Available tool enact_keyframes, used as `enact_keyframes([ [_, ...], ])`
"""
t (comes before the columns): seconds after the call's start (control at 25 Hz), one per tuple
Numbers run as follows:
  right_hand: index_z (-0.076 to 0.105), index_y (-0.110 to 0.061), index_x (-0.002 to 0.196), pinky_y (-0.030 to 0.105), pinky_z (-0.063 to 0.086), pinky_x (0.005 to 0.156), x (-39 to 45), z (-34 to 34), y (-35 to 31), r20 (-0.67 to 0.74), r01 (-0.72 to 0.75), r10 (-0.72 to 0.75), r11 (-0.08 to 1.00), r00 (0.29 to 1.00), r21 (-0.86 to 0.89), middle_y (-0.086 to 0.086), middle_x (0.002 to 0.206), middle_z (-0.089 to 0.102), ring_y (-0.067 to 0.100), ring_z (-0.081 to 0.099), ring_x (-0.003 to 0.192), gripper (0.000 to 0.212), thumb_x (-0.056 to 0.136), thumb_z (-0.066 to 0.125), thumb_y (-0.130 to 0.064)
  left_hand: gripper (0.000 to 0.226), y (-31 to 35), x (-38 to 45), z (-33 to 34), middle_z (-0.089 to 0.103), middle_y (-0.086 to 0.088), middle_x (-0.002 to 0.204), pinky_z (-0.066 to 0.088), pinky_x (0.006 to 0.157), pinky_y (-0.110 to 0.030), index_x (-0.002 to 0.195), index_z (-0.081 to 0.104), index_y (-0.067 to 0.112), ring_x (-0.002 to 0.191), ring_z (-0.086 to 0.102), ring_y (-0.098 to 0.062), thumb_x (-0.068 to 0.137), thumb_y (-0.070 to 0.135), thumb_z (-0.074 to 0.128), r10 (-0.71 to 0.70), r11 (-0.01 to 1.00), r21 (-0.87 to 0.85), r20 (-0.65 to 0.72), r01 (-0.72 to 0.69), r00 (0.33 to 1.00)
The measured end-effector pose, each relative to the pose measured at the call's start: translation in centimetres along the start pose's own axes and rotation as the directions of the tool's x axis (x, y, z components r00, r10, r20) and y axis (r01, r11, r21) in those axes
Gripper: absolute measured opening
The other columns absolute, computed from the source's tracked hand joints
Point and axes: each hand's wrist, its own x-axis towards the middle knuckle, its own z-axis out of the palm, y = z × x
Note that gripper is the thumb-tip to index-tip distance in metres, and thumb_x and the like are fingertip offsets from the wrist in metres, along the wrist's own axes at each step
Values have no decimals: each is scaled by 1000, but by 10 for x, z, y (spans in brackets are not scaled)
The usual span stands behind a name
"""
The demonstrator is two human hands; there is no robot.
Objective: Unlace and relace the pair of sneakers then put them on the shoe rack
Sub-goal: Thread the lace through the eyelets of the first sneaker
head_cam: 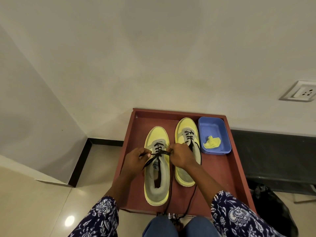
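Two yellow sneakers with black laces stand side by side on a red-brown shoe rack top [227, 171], toes toward the wall. Over the left sneaker [157, 177] both hands work its black lace [159, 153]. My left hand [136, 158] pinches one end of the lace at the shoe's left side. My right hand [181, 155] pinches the other end at the right side, and the lace is stretched between them across the tongue. The right sneaker [186, 134] is laced in its front part, and its loose lace ends [193, 199] trail toward the rack's near edge.
A blue plastic tray [213, 127] holding a crumpled yellow cloth [212, 142] sits at the rack's right rear. The wall stands right behind the rack, with a socket [302, 93] at the right. A black bag [271, 202] lies on the floor to the right. My knees are below.
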Motion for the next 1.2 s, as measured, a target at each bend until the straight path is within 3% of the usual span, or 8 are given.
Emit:
enact_keyframes([
  [0.16,58,-9,119,36,49,85,-10,4,-9,-26,29,-25,987,999,158,17,108,67,33,61,100,31,92,42,-11,23,-4,-12,7,67,7,96,53,77,-22,100,68,22,92,63,-8,82,34,63,22,991,-134,7,-21,1000],
  [0.32,50,-18,132,39,48,93,-18,20,-12,-27,82,-82,997,996,6,16,121,60,35,56,111,39,93,44,-17,43,-6,-21,11,72,1,97,56,80,-36,108,69,19,86,67,-12,79,47,53,121,991,-59,-28,-122,992],
  [0.4,42,-19,137,38,46,94,-24,27,-15,-66,55,-57,998,996,-41,17,126,53,35,54,113,43,95,41,-15,43,-8,-24,13,73,-1,98,57,76,-34,111,67,18,85,68,-11,83,45,50,104,991,-78,-42,-107,994],
  [0.56,32,-9,129,38,48,81,-35,39,-25,-197,-85,83,996,977,-3,18,120,57,38,59,104,33,97,37,-14,24,-15,-32,21,70,-6,105,53,83,-24,113,65,11,92,64,-10,92,12,53,68,994,-77,-92,-75,993],
  [0.8,38,-7,129,37,48,86,-37,46,-35,-185,-142,110,975,977,-171,16,123,53,34,59,107,32,97,34,-11,23,-24,-38,27,70,-10,98,46,77,-10,106,68,5,86,62,-11,88,0,55,104,995,10,-217,-104,971],
  [0.88,38,-8,132,36,48,85,-41,48,-38,-176,-141,105,969,979,-204,15,125,51,33,59,107,36,97,34,-11,23,-24,-39,28,69,-12,97,47,77,-14,106,68,5,84,60,-11,88,-1,55,97,995,34,-227,-92,969],
  [1.04,25,-11,143,36,44,93,-48,51,-37,-121,-135,118,981,986,-139,15,135,42,33,53,115,49,95,35,-14,21,-24,-43,31,62,-5,91,38,70,-8,105,67,6,81,55,-11,90,3,53,15,1000,24,-245,-10,969],
  [1.2,17,-6,146,34,42,95,-55,59,-34,-94,-133,133,991,987,13,16,144,36,32,48,123,54,95,35,-14,4,-17,-49,37,57,2,76,43,60,-23,87,51,8,75,58,-19,91,8,52,-278,952,-199,-257,231,926],
])
